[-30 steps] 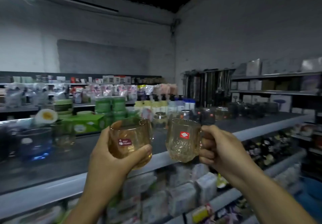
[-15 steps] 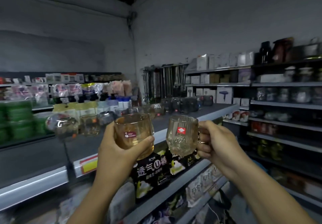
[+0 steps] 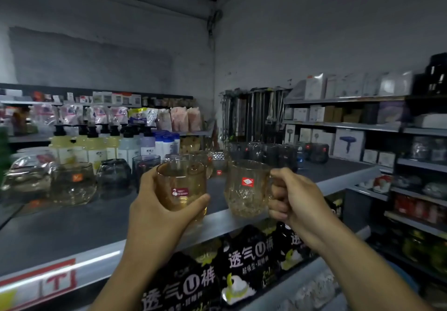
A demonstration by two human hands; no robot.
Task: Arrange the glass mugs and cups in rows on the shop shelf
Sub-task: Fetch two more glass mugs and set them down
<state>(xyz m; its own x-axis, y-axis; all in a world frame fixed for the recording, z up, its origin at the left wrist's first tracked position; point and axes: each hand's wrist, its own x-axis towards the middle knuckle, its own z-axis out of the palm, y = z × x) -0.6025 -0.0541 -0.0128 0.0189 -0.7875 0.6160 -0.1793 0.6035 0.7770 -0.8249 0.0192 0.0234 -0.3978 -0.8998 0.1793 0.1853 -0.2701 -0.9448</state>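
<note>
My left hand (image 3: 157, 216) grips a smooth amber glass cup (image 3: 181, 187) with a dark red sticker, fingers wrapped round its body. My right hand (image 3: 292, 201) holds a cut-pattern glass mug (image 3: 246, 187) with a red sticker by its handle. Both are held side by side just above the front edge of the grey shop shelf (image 3: 101, 226). On the shelf behind stand round clear cups (image 3: 72, 182), a dark cup (image 3: 115, 174), a bluish tumbler (image 3: 145, 165) and several dark glass mugs (image 3: 268, 152) at the back right.
Pump bottles (image 3: 94, 146) and pouches line the back of the shelf. Black packs with white lettering (image 3: 246, 264) fill the shelf below. Boxed goods, a hair dryer box (image 3: 348, 145), sit on wall shelves at right. A red price label (image 3: 58, 281) marks the shelf's front edge.
The view has swung right along the shelf and come closer. Both hands still hold their glasses side by side, now slightly nearer the shelf's front edge.
</note>
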